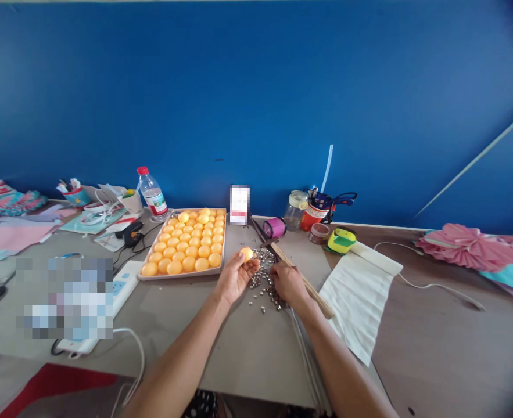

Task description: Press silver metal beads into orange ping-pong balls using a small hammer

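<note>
My left hand (234, 277) is closed around an orange ping-pong ball (247, 254), held up just left of a heap of small shiny metal beads (262, 270). At the heap's right side, my right hand (289, 283) has its fingers curled down among the beads; whatever is in the fingertips is hidden. A hammer with a wooden handle (321, 303) lies slantwise beside and partly behind that hand. Left of my hands, a shallow white tray (225, 244) holds rows of orange ping-pong balls (190, 251), a few of them on top of the others.
Behind stand a phone (239, 204), a purple spool (274, 227), a glass jar (296, 210) and a red cup of tools (314, 216). A white cloth (361, 296) lies right, a power strip (125, 284) left. A water bottle (154, 196) stands behind the tray.
</note>
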Tool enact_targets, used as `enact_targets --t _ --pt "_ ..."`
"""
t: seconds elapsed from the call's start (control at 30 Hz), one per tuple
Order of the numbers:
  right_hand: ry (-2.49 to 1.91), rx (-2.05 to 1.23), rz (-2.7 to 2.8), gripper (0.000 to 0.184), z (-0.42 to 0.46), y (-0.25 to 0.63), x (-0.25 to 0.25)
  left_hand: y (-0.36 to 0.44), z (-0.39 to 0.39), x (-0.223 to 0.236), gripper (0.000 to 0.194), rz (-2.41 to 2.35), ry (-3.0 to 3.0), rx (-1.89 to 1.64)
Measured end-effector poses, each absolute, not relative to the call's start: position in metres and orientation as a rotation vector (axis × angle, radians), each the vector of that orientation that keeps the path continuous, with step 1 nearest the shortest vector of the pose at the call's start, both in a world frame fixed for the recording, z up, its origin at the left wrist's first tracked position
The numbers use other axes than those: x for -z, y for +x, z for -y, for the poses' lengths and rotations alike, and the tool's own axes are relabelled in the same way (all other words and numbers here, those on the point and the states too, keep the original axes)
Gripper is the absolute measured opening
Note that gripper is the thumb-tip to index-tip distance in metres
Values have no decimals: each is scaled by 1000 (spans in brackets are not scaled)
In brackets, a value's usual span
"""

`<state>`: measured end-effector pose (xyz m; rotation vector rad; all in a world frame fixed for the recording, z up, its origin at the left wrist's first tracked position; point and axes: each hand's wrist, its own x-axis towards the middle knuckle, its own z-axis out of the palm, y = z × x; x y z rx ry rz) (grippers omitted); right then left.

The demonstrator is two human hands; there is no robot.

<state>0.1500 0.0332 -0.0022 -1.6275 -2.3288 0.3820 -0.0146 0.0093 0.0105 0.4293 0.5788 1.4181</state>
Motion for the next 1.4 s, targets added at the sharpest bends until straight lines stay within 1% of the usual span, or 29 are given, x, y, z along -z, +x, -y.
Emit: enact_targets --t 0.13,0.23,0.37,0.57,0.83,0.93,1.07,1.27,1.4 --pt "-1600 -347 2296 17 -29 149 -1 -19 -11 -6 24 -558 337 -1359" --pt "-1591 -337 2303 17 -28 148 -1 -20 -12 -7 27 -558 307 -1352" --pt "-1588 -329 2342 20 -28 147 0 -19 -12 -8 30 -553 312 -1343" --pt "-1616 -345 2349 27 -26 143 -4 -17 -11 -9 30 -565 319 -1341" --pt "-1615 -393 2378 26 -26 142 -1 -17 -11 -8 30 -590 368 -1341" --pt "-1611 -404 2348 21 -28 143 2 -15 -9 -8 29 -618 466 -1370" --pt "-1605 -374 2333 18 -30 142 3 -8 -6 -8 44 -780 654 -1456" --pt "-1621 -403 2298 19 -27 141 0 0 -3 -5 44 -1099 1039 -1590" --pt "-1597 -389 2352 23 -26 141 -2 0 -2 -2 38 -1189 1237 -1589"
